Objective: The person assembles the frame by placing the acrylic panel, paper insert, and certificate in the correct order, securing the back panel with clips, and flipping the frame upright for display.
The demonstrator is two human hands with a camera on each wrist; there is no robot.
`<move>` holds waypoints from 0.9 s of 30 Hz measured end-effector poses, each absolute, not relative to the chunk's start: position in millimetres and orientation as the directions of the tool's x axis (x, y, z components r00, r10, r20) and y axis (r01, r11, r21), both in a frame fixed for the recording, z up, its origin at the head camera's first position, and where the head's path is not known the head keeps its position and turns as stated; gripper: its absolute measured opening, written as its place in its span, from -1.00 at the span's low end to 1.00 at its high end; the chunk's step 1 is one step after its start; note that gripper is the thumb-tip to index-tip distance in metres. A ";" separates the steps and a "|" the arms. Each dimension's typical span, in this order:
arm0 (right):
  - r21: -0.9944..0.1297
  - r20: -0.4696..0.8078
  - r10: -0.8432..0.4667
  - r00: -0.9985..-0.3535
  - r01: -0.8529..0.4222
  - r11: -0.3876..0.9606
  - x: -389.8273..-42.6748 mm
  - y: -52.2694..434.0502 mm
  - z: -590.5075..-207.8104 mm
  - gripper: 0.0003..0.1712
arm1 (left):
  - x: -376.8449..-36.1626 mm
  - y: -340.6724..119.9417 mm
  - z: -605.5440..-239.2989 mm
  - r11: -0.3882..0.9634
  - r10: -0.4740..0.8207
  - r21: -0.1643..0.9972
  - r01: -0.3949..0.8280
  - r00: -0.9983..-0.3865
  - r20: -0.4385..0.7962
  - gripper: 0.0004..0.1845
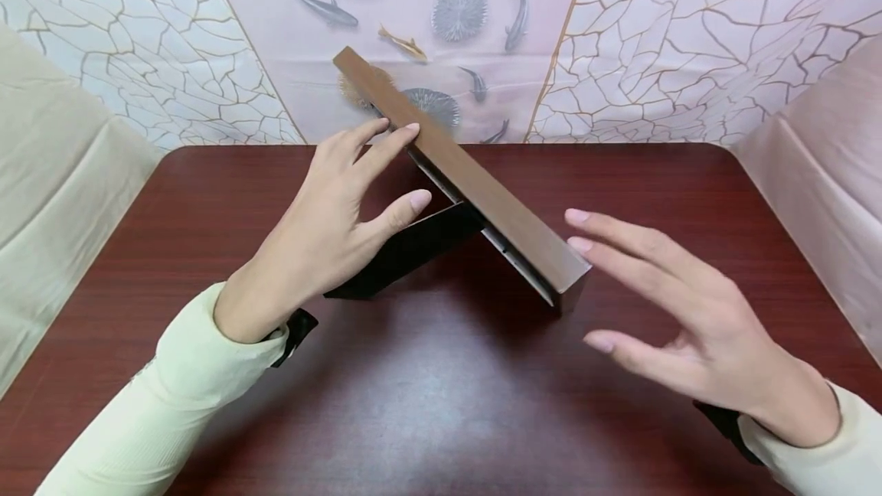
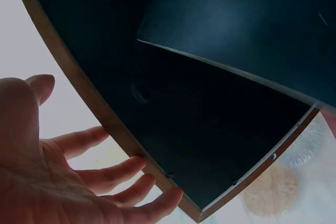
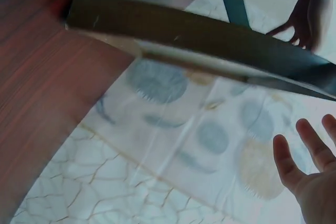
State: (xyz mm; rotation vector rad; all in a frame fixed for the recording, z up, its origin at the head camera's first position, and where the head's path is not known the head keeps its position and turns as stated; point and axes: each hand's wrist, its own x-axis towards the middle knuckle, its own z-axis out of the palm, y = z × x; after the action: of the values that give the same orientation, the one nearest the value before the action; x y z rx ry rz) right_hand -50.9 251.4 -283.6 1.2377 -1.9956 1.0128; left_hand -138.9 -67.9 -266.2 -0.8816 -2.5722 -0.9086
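One brown picture frame (image 1: pixel 475 182) centre frame, front face hidden, standing on worktop (image 1: pixel 441 404), left hand (image 1: pixel 331 228) fingertips touching its top edge, fingers straight, right hand (image 1: pixel 689 320) spread apart, just beside.

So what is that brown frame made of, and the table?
The frame looks like wood or wood-look board: matte brown rim, with a smooth black back and prop, perhaps card or plastic. The table looks like glossy reddish wood or veneer, with streaky grain and a soft shine.
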 end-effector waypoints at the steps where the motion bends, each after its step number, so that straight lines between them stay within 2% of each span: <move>1: -0.285 0.785 -0.493 -0.375 -0.925 0.250 -51.5 248.1 -284.2 -0.36 | -137.8 -67.2 -264.7 0.612 0.461 0.488 0.622 -0.782 0.420 -0.34; 4: -0.236 0.783 -0.543 -0.304 -0.953 0.192 -52.0 237.7 -284.9 -0.39 | -135.1 -66.4 -260.1 0.587 0.488 0.527 0.615 -0.788 0.375 -0.36; 6: -0.210 0.768 -0.577 -0.278 -0.960 0.183 -51.6 231.6 -284.3 -0.40 | -133.6 -66.2 -257.0 0.575 0.510 0.548 0.608 -0.790 0.340 -0.37; 13: -0.138 0.685 -0.677 -0.270 -0.960 0.243 -49.8 215.1 -278.8 -0.39 | -141.9 -60.2 -245.0 0.545 0.596 0.549 0.633 -0.753 0.277 -0.44; 19: -0.054 0.671 -0.699 -0.246 -0.957 0.285 -53.5 203.1 -276.7 -0.40 | -153.3 -55.4 -238.2 0.499 0.654 0.558 0.663 -0.711 0.260 -0.47; 24: -0.066 0.741 -0.620 -0.258 -0.947 0.315 -70.8 203.2 -271.5 -0.50 | -134.6 -59.9 -232.9 0.489 0.685 0.502 0.713 -0.670 0.285 -0.48; 27: -0.124 0.765 -0.552 -0.331 -0.918 0.377 -98.0 211.2 -265.7 -0.49 | -106.2 -62.9 -230.9 0.481 0.720 0.401 0.780 -0.612 0.327 -0.46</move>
State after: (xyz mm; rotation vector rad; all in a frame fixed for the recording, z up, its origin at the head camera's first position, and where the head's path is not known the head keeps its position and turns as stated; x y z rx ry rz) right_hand -98.0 211.2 -265.7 1.2616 -2.0077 0.7450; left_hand -106.2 -62.9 -230.9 -1.3243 -2.6042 -0.7951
